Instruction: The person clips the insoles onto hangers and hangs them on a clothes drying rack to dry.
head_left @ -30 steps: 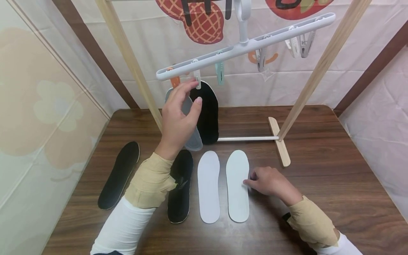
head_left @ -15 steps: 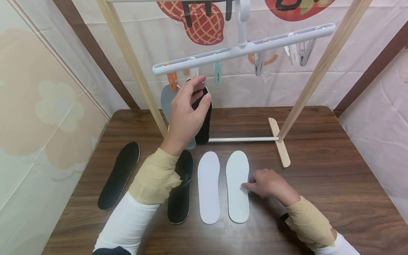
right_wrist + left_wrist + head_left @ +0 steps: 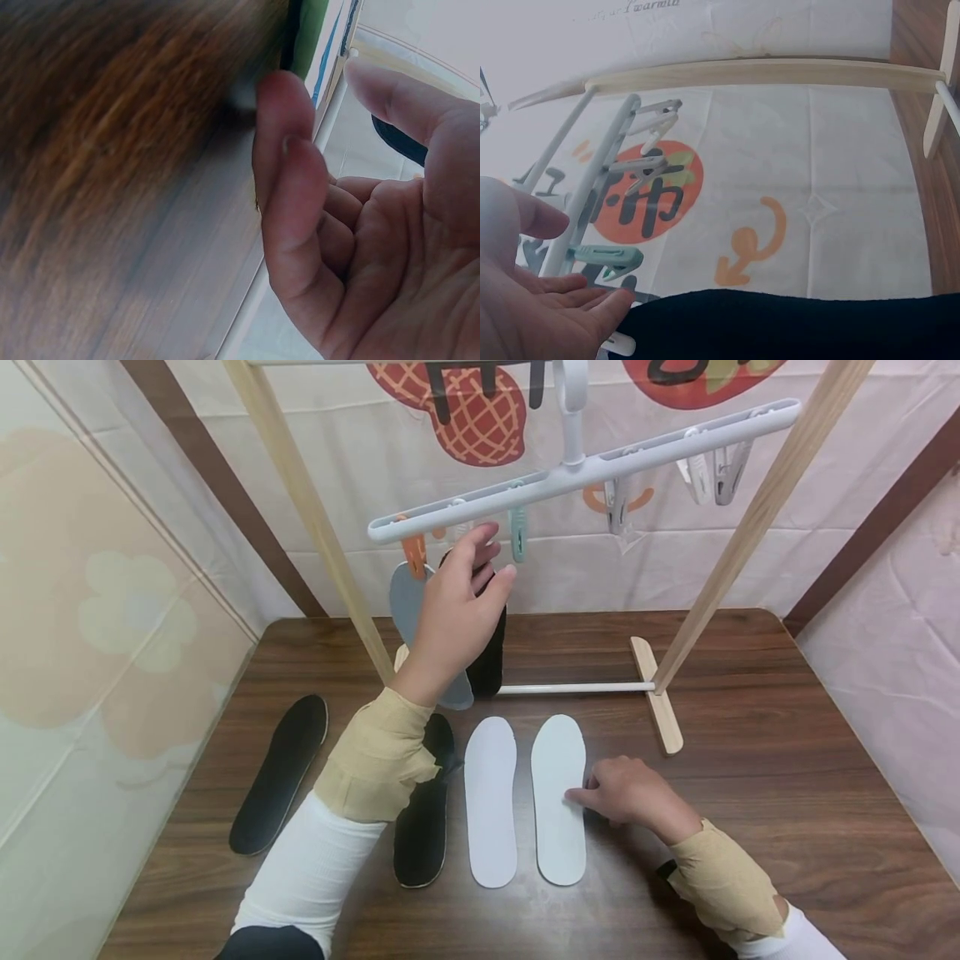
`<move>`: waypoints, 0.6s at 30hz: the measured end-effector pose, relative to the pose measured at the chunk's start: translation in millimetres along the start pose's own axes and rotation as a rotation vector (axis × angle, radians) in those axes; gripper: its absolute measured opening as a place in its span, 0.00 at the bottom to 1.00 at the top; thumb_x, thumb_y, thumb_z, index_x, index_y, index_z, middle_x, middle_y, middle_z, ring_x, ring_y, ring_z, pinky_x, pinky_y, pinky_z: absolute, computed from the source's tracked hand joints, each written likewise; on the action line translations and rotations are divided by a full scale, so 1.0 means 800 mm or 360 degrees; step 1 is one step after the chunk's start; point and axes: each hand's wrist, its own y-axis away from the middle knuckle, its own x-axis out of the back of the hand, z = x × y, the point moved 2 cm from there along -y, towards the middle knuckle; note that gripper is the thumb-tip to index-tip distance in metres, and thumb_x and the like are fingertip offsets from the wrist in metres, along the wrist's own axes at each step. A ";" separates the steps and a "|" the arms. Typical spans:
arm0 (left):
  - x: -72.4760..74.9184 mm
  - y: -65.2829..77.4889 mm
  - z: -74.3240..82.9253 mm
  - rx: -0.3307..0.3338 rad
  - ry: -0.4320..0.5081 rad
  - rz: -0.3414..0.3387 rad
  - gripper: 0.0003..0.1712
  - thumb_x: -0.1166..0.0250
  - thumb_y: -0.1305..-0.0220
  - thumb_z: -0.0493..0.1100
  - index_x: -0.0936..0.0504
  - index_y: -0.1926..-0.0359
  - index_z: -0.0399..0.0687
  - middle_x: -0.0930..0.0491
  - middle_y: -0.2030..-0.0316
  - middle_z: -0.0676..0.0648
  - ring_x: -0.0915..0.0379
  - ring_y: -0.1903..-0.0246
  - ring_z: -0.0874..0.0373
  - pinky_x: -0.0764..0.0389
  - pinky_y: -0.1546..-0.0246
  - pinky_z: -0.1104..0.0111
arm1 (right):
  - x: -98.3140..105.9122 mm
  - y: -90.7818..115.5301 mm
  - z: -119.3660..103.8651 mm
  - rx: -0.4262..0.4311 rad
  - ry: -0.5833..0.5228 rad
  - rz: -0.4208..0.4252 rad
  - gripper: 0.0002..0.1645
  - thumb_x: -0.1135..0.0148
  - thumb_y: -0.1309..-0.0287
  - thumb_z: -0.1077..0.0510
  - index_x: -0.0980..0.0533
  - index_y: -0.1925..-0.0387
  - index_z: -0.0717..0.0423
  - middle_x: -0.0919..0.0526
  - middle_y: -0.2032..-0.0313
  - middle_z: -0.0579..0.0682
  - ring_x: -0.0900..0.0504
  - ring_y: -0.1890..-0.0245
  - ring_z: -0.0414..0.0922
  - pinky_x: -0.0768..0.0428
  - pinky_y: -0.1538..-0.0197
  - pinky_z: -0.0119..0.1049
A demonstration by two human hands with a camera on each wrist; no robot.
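My left hand [image 3: 461, 610] is raised beside the white clip hanger [image 3: 637, 460], its fingers loosely bent and holding nothing. Behind it hang a grey insole [image 3: 406, 602] under an orange clip [image 3: 415, 556] and a black insole [image 3: 491, 660], partly hidden by the hand. A teal clip [image 3: 611, 259] sits close to the fingers in the left wrist view, with a white clip [image 3: 620, 343] below. My right hand [image 3: 630, 789] is low over the table, thumb overlapping the edge of a pale greenish insole [image 3: 557, 843]; between its fingers and thumb is nothing.
On the table [image 3: 787, 777] lie a white insole [image 3: 491, 802] and two black insoles, one at far left [image 3: 279, 777] and one partly under the left wrist [image 3: 422, 843]. A wooden rack [image 3: 757, 527] carries the hanger; more clips [image 3: 697, 477] hang at its right.
My left hand has left the white clip and shifted right. The hanger and its insoles swung left, then partly back. My right hand has hardly moved.
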 end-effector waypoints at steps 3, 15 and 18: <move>-0.004 -0.004 0.002 0.0030 0.0018 -0.0025 0.30 0.42 0.26 0.38 0.37 0.28 0.37 0.34 0.28 0.42 0.34 0.31 0.56 0.33 0.33 0.70 | 0.002 0.002 0.001 -0.0004 0.0011 -0.0005 0.22 0.37 0.36 0.39 0.18 0.80 0.46 0.23 0.90 0.42 0.22 0.84 0.41 0.24 0.68 0.40; -0.018 -0.022 0.004 0.0135 0.0078 -0.0049 0.33 0.46 0.25 0.39 0.44 0.24 0.34 0.39 0.26 0.39 0.39 0.28 0.54 0.36 0.33 0.75 | -0.003 -0.005 -0.007 0.0010 0.0058 0.0018 0.26 0.35 0.38 0.39 0.24 0.85 0.49 0.24 0.92 0.43 0.22 0.86 0.42 0.26 0.73 0.38; -0.020 -0.028 0.005 0.0153 0.0078 -0.0030 0.32 0.46 0.25 0.39 0.42 0.26 0.34 0.36 0.27 0.38 0.37 0.29 0.53 0.36 0.33 0.75 | -0.005 -0.006 -0.008 0.0005 0.0068 0.0018 0.26 0.34 0.40 0.39 0.24 0.86 0.50 0.25 0.92 0.43 0.23 0.86 0.42 0.27 0.73 0.38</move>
